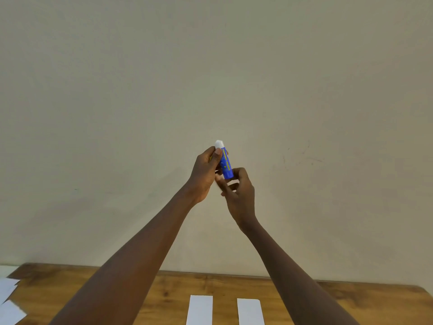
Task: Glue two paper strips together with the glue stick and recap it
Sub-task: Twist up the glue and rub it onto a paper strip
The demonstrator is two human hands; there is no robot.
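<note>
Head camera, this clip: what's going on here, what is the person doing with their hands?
A person holds a blue glue stick up in front of the wall, above the table. The left hand grips its upper part just under the white end, and the right hand pinches its bottom end. Two paper strips lie side by side, apart, on the table, untouched and apparently not yet glued. More loose paper sits at the table's left edge.

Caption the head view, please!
The left hand and right hand hold a glue stick above two paper strips on a table.
</note>
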